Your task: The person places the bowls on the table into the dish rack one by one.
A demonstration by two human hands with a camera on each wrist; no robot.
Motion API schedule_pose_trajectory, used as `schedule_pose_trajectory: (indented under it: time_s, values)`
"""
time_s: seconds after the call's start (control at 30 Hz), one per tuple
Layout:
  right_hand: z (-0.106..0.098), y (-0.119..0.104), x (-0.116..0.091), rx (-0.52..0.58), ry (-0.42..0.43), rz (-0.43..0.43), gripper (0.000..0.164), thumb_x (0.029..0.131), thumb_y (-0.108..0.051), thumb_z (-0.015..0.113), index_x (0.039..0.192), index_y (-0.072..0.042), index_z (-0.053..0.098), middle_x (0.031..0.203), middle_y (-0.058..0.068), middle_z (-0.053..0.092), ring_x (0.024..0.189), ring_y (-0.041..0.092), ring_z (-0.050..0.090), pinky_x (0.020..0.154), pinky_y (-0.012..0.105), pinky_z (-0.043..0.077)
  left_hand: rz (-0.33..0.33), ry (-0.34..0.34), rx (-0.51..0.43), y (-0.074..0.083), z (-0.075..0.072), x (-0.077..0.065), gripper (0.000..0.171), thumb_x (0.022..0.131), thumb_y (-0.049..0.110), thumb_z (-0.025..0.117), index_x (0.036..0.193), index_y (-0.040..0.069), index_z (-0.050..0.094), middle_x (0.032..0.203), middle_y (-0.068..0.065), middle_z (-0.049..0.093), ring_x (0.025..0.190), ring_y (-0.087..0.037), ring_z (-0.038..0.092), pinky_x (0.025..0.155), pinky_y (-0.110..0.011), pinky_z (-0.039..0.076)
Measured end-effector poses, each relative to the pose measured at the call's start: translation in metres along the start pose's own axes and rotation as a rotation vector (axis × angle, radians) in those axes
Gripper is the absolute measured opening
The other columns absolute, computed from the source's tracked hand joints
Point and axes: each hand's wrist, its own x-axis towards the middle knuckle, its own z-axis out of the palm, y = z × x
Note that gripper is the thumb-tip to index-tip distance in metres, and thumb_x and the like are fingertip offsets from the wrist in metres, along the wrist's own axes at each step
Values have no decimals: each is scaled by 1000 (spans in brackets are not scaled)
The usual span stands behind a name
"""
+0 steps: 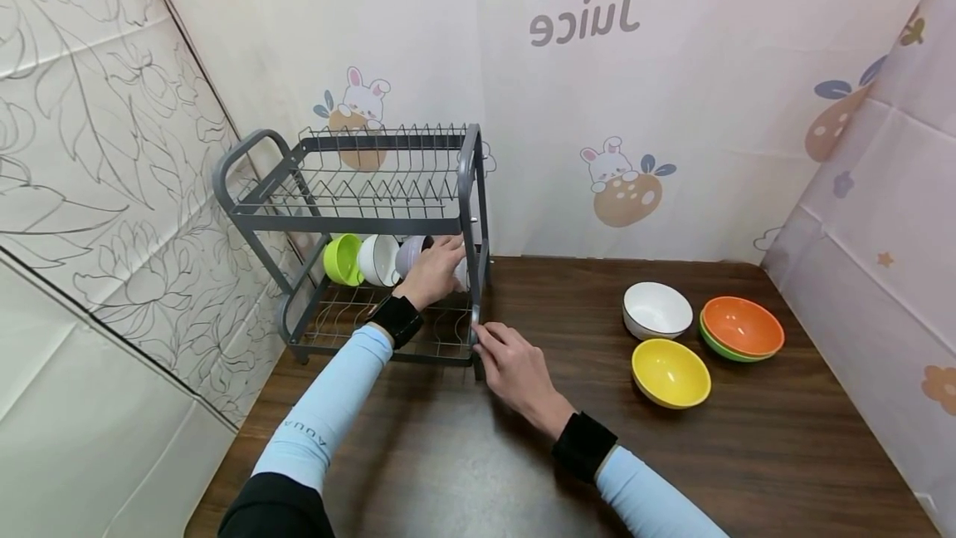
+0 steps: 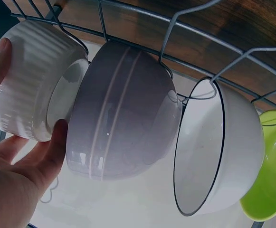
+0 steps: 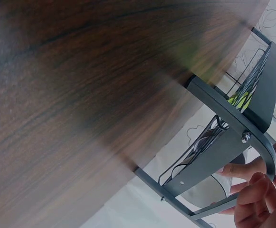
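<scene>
A two-tier dish rack [image 1: 351, 224] stands on the table by the back wall. In its lower tier my left hand [image 1: 431, 274] grips a white ribbed bowl [image 2: 31, 80], thumb on one side and fingers on the other. The bowl sits on edge at the row's right end. Beside it stand a lavender bowl [image 2: 123, 114], a white bowl with a dark rim [image 2: 242, 147] and a lime-green bowl [image 1: 342, 261], all tilted on their sides. My right hand [image 1: 517, 368] pinches the rack's front right side frame; its fingers [image 3: 254, 194] curl at the grey tube.
On the table's right side sit a white bowl [image 1: 657, 310], a yellow bowl [image 1: 670, 374] and an orange bowl [image 1: 743, 327] nested in a green bowl [image 1: 723, 349]. The rack's upper tier [image 1: 373, 185] has wire slots. Patterned sheets cover the walls.
</scene>
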Motion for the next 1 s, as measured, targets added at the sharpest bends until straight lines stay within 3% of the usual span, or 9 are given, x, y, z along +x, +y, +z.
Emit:
schedule_pose_trajectory:
  time_s: [0.13,0.23,0.33,0.4,0.47,0.57,0.73,1.0]
  values:
    - [-1,0,-1,2,-10,12,35,97,-9,77,132,-6,73,116,10,69,93,24,68,61,36,59,9,-6,-38,-1,-5,-4,75,84,6,90,151,12,57,160,-16,47,143,-36,44,108,-48,49]
    - [-5,1,-3,-10,-9,33,34,97,-9,77,130,-8,74,119,9,68,96,24,70,64,36,59,-4,70,-96,2,-14,-13,60,92,10,84,147,8,61,148,-16,59,134,-34,54,110,-45,47]
    - [-10,0,-5,-16,15,46,29,95,-5,78,124,-7,77,121,10,70,98,24,72,65,38,60,-28,217,-139,13,-25,-30,27,99,13,77,124,5,73,117,-12,73,104,-26,68,91,-39,56]
    - [-15,-1,-6,-10,34,51,27,94,-3,78,120,-6,78,121,10,71,98,24,73,66,37,61,-23,320,-152,26,-28,-44,10,101,13,73,107,5,76,100,-8,75,85,-21,69,78,-34,57]
    - [-19,-2,-6,-4,58,50,25,92,0,79,117,-5,79,119,10,72,96,23,74,65,37,61,12,399,-159,43,-30,-57,10,101,12,72,95,7,75,87,-5,73,72,-17,66,68,-31,56]
    - [-25,-2,-5,0,93,52,24,91,1,80,114,-5,80,114,9,74,93,22,74,67,38,61,90,463,-171,72,-26,-73,12,99,10,71,87,9,73,80,-1,70,68,-14,63,63,-28,54]
    - [-34,-4,-5,2,137,62,16,90,2,81,102,-9,81,99,4,77,88,21,75,67,40,62,137,472,-241,108,-14,-89,19,96,6,70,79,13,66,73,5,57,65,-10,53,58,-25,45]
    - [-45,-6,-17,-9,134,103,12,91,-1,79,98,-10,81,94,3,77,84,19,75,66,39,61,140,433,-276,129,8,-97,17,92,4,72,79,13,67,71,6,56,64,-8,51,58,-23,43]
